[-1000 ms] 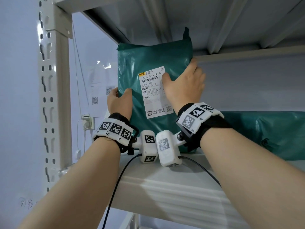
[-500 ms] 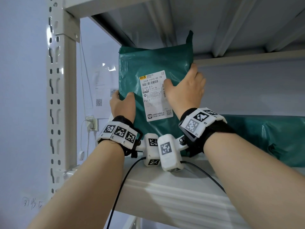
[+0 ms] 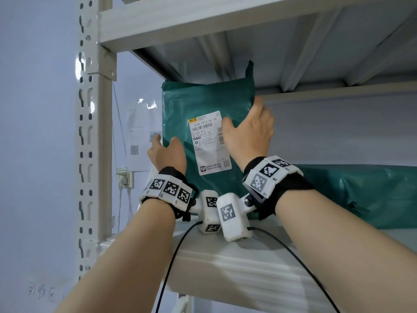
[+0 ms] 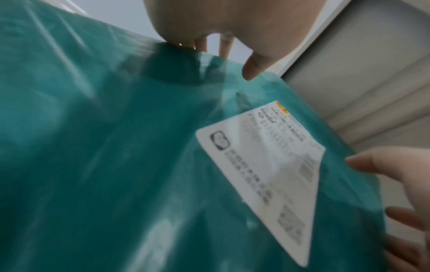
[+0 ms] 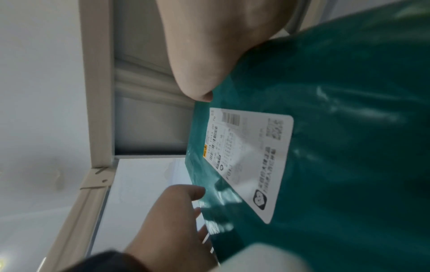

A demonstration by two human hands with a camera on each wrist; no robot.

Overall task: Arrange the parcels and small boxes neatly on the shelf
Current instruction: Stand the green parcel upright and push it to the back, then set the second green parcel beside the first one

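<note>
A green plastic parcel with a white shipping label stands upright at the left end of the shelf board. My left hand grips its lower left edge, thumb on the front and fingers behind. My right hand grips the right edge, thumb on the label and fingers wrapped round the side. The left wrist view shows the parcel close up under my left thumb. In the right wrist view, the parcel fills the right side.
A second green parcel lies flat on the same shelf to the right. The perforated upright post stands just left of the parcel. The upper shelf sits close above its top. A wall socket is behind.
Both hands keep the same hold on the upright parcel, which sits a little closer to the left post. The head view has shifted, showing more of the upper shelf.
</note>
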